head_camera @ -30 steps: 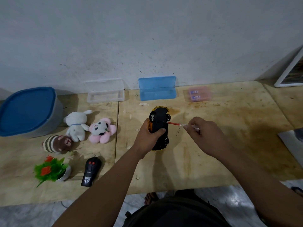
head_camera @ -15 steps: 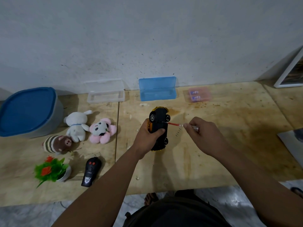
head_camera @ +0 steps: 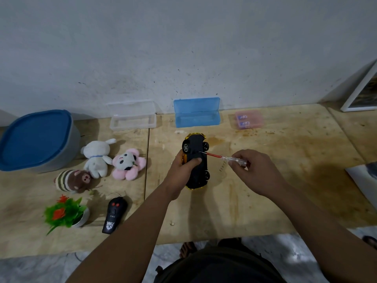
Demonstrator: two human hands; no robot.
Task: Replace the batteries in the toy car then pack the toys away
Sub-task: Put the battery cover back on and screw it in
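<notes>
A yellow toy car (head_camera: 196,146) lies upside down on the wooden table (head_camera: 265,201), black underside up. My left hand (head_camera: 183,170) grips it round the middle, thumb across the underside. My right hand (head_camera: 255,172) pinches a small screwdriver (head_camera: 222,157) with a red shaft and clear handle; its tip touches the car's underside near the front wheels. A pink case (head_camera: 248,119) with batteries lies at the back right. A black remote control (head_camera: 114,215) lies at the front left.
A grey tub with a blue lid (head_camera: 36,139) stands at far left. Three plush toys, white (head_camera: 98,156), pink (head_camera: 128,164) and striped brown (head_camera: 71,180), lie beside it. A small potted plant (head_camera: 65,213), an open clear box (head_camera: 132,117) and an open blue box (head_camera: 196,112) are also there.
My right hand has shifted very slightly on the screwdriver; the car and my left hand stay where they were.
</notes>
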